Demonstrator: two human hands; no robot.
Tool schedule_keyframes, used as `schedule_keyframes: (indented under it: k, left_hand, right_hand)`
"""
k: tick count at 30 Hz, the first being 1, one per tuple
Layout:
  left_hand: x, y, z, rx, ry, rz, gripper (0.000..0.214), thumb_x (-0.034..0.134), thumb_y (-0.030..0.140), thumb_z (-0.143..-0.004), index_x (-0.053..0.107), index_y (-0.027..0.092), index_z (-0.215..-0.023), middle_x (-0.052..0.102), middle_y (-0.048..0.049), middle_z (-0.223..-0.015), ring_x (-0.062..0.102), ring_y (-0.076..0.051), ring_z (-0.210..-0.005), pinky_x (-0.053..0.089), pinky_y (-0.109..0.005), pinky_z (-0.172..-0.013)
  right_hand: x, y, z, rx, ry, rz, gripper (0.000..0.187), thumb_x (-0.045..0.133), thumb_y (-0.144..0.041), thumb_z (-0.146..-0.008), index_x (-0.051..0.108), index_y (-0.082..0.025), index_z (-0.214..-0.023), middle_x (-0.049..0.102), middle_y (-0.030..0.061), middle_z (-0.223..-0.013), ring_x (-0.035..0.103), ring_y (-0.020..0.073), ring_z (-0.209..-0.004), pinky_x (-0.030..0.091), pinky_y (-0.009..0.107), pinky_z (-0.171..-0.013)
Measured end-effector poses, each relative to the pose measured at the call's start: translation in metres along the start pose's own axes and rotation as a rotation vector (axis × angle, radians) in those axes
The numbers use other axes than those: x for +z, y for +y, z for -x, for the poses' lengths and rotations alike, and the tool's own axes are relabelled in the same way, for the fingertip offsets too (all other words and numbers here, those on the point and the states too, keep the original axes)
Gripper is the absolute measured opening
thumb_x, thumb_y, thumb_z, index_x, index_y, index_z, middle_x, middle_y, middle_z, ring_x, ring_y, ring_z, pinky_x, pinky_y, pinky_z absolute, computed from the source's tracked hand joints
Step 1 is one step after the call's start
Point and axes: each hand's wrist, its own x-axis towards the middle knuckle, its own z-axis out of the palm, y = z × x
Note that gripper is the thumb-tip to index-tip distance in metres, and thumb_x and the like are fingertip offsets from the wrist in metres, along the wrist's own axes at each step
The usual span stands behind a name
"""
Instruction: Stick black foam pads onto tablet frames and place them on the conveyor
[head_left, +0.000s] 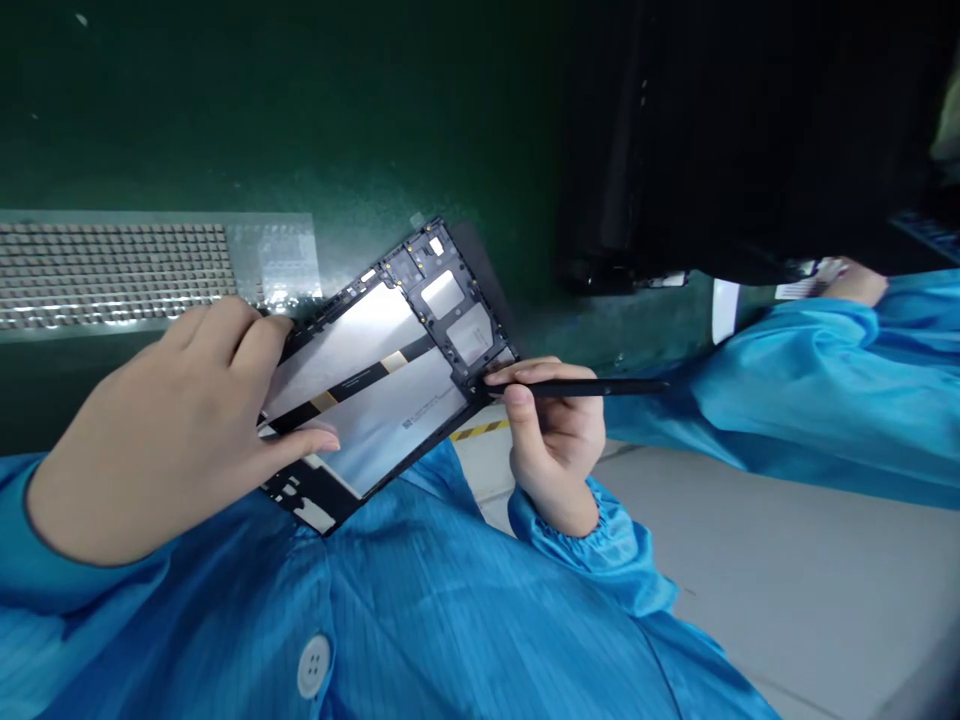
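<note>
My left hand is closed on the left end of a tablet frame, thumb across its inner face and fingers along the far edge. The frame is tilted, with silvery metal plates, a dark ribbon strip and a black border with small cut-outs. My right hand pinches a slim black tool, likely tweezers. Its tip meets the frame's right corner, where fingers hide the exact contact. The fingertips of my right hand are beside that same corner.
On the green work surface lies a clear plastic sheet with rows of small metallic pieces. A large black object stands at the upper right. A co-worker's blue sleeve and hand are at the right.
</note>
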Motion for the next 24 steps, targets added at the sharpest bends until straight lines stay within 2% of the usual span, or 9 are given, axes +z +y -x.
schedule_keyframes:
  k: [4, 8, 10, 11, 13, 16, 19, 22, 24]
  left_hand:
    - [0.002, -0.005, -0.001, -0.002, -0.006, 0.017, 0.088, 0.023, 0.092, -0.095, 0.066, 0.026, -0.133, 0.060, -0.0205, -0.110, 0.065, -0.048, -0.099, 0.059, -0.074, -0.086]
    - [0.009, -0.007, 0.001, -0.010, 0.056, 0.130, 0.102, 0.030, 0.101, -0.091, 0.061, 0.023, -0.148, 0.062, -0.0204, -0.121, 0.065, -0.052, -0.116, 0.059, -0.077, -0.096]
    - [0.014, 0.001, 0.005, -0.007, 0.112, 0.207, 0.102, 0.042, 0.098, -0.094, 0.055, 0.020, -0.158, 0.063, -0.0210, -0.133, 0.062, -0.053, -0.128, 0.057, -0.078, -0.107]
    - [0.016, 0.007, 0.009, -0.004, 0.136, 0.234, 0.098, 0.046, 0.094, -0.097, 0.053, 0.019, -0.160, 0.064, -0.0208, -0.136, 0.062, -0.051, -0.131, 0.058, -0.076, -0.110]
    - [0.019, 0.022, 0.015, -0.006, 0.189, 0.266, 0.088, 0.052, 0.084, -0.102, 0.051, 0.019, -0.161, 0.066, -0.0192, -0.136, 0.066, -0.045, -0.128, 0.063, -0.067, -0.106]
    - [0.020, 0.037, 0.015, 0.005, 0.268, 0.294, 0.078, 0.056, 0.074, -0.107, 0.045, 0.020, -0.162, 0.068, -0.0161, -0.134, 0.073, -0.033, -0.117, 0.070, -0.048, -0.094]
    - [0.010, 0.025, 0.000, -0.006, 0.371, 0.320, 0.071, 0.047, 0.067, -0.113, 0.035, 0.018, -0.164, 0.065, -0.0178, -0.144, 0.074, -0.024, -0.111, 0.069, -0.038, -0.092]
    - [-0.005, -0.011, -0.022, -0.069, 0.449, 0.307, 0.062, 0.039, 0.061, -0.117, 0.041, 0.015, -0.158, 0.065, -0.0191, -0.140, 0.072, -0.021, -0.104, 0.067, -0.039, -0.092]
    - [-0.011, -0.037, -0.034, -0.079, 0.405, 0.288, 0.050, 0.049, 0.055, -0.116, 0.056, 0.015, -0.146, 0.070, -0.0134, -0.127, 0.072, -0.020, -0.102, 0.067, -0.040, -0.094]
  right_hand:
    - [-0.005, -0.003, -0.003, -0.047, -0.040, 0.084, 0.026, 0.072, -0.011, -0.101, 0.072, -0.027, -0.121, 0.077, 0.0030, -0.103, 0.079, 0.0199, -0.098, 0.066, 0.037, -0.087]
    - [-0.017, -0.015, 0.006, 0.080, 0.116, 0.078, 0.015, 0.062, -0.017, -0.103, 0.074, -0.026, -0.099, 0.079, 0.0050, -0.101, 0.078, 0.0234, -0.098, 0.065, 0.043, -0.088]
    - [-0.015, -0.030, 0.023, 0.192, -0.025, 0.101, 0.014, 0.065, -0.016, -0.099, 0.073, -0.026, -0.093, 0.079, 0.0028, -0.092, 0.077, 0.0209, -0.085, 0.064, 0.037, -0.076]
    - [-0.011, -0.039, 0.034, 0.238, -0.150, 0.101, 0.011, 0.070, -0.016, -0.097, 0.074, -0.026, -0.099, 0.080, 0.0009, -0.089, 0.076, 0.0185, -0.075, 0.062, 0.032, -0.067]
    - [0.000, -0.056, 0.054, 0.315, -0.304, 0.026, 0.040, 0.081, -0.018, -0.093, 0.069, -0.030, -0.130, 0.085, -0.0015, -0.094, 0.075, 0.0158, -0.062, 0.060, 0.026, -0.054]
    - [0.018, -0.068, 0.054, 0.458, -0.085, -0.146, 0.063, 0.079, -0.031, -0.102, 0.047, -0.040, -0.156, 0.087, 0.0030, -0.125, 0.087, 0.0208, -0.087, 0.072, 0.032, -0.071]
    - [0.031, -0.061, -0.021, 0.477, 0.145, -0.240, 0.054, 0.080, -0.040, -0.101, 0.059, -0.034, -0.150, 0.086, 0.0072, -0.128, 0.086, 0.0283, -0.112, 0.073, 0.044, -0.093]
    - [0.049, -0.042, -0.159, 0.278, 0.146, -0.215, 0.043, 0.084, -0.037, -0.090, 0.072, -0.026, -0.129, 0.086, 0.0073, -0.121, 0.083, 0.0290, -0.106, 0.071, 0.046, -0.095]
    - [0.064, -0.029, -0.256, 0.172, 0.144, 0.008, 0.031, 0.074, -0.026, -0.092, 0.073, -0.020, -0.122, 0.083, 0.0112, -0.126, 0.081, 0.0290, -0.115, 0.067, 0.043, -0.101]
